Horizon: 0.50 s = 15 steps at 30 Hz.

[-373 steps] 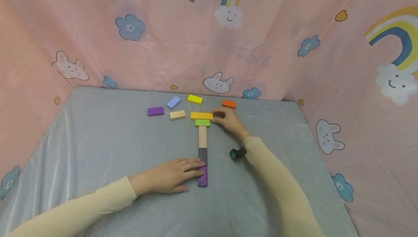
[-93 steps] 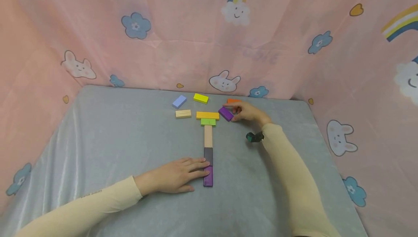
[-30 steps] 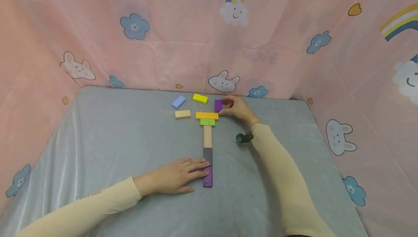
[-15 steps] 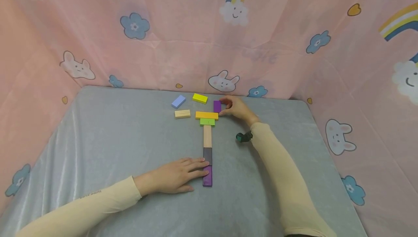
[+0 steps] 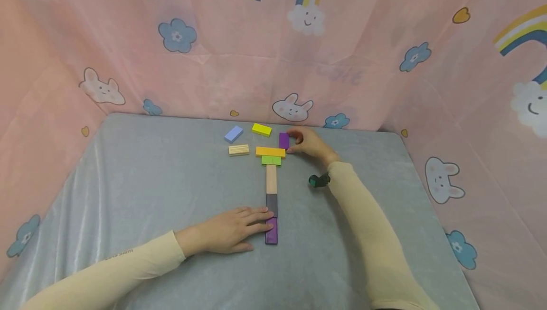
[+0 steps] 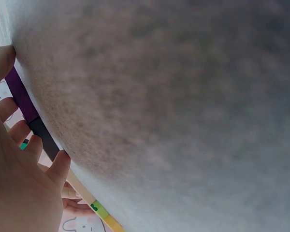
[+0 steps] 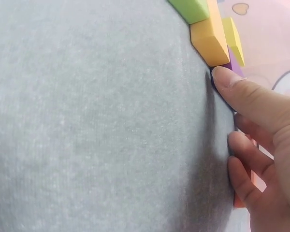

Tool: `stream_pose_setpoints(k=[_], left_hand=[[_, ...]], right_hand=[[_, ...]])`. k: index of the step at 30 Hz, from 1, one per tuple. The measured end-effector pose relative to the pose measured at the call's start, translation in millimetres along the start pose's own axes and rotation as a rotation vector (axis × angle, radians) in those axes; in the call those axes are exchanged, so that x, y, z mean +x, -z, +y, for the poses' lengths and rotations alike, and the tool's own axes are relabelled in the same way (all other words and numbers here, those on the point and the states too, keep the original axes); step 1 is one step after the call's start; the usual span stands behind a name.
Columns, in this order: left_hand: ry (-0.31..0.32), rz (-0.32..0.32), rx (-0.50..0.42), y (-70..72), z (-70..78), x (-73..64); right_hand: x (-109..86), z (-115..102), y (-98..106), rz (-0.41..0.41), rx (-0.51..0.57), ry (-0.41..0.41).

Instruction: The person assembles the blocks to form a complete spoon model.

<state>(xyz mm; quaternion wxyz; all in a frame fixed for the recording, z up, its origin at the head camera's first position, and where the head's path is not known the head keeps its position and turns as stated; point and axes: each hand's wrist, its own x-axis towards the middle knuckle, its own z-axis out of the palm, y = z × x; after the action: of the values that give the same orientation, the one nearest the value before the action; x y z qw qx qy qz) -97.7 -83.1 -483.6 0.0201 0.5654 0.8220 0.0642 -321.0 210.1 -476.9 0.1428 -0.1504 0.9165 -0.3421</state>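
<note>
In the head view, a purple block [image 5: 284, 140] stands at the back right end of the orange-yellow block [image 5: 270, 152], long side pointing away from me. My right hand [image 5: 311, 143] pinches it between thumb and finger from the right. Below the orange-yellow block a line runs toward me: a green block [image 5: 271, 160], a plain wood block [image 5: 271, 179], a dark grey block [image 5: 271, 202] and a second purple block [image 5: 271, 235]. My left hand [image 5: 226, 230] lies flat from the left, its straight fingertips on the grey and nearer purple blocks.
At the back left lie a light blue block [image 5: 233, 134], a yellow block [image 5: 261, 129] and a ridged wood block [image 5: 239, 150]. An orange block [image 7: 240, 200] shows behind my right fingers in the right wrist view. A printed pink curtain [image 5: 239, 77] encloses the grey-covered table [image 5: 171, 172].
The purple block has come from the far left to the orange-yellow block's right end, first angled, then straightened by my right hand. Over the last second it shifted slightly left. My left hand stays put.
</note>
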Motion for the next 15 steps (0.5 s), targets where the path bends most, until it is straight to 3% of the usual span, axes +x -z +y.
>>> stream_pose_setpoints(k=[10,15], left_hand=[[0.009,-0.017,-0.021,2.0,1.2,0.1],[0.011,-0.017,-0.019,1.1,0.9,0.6]], right_hand=[[-2.8,-1.2,0.5,-0.003,0.013,0.000],[-7.9,3.4,7.2,0.031,0.113,0.016]])
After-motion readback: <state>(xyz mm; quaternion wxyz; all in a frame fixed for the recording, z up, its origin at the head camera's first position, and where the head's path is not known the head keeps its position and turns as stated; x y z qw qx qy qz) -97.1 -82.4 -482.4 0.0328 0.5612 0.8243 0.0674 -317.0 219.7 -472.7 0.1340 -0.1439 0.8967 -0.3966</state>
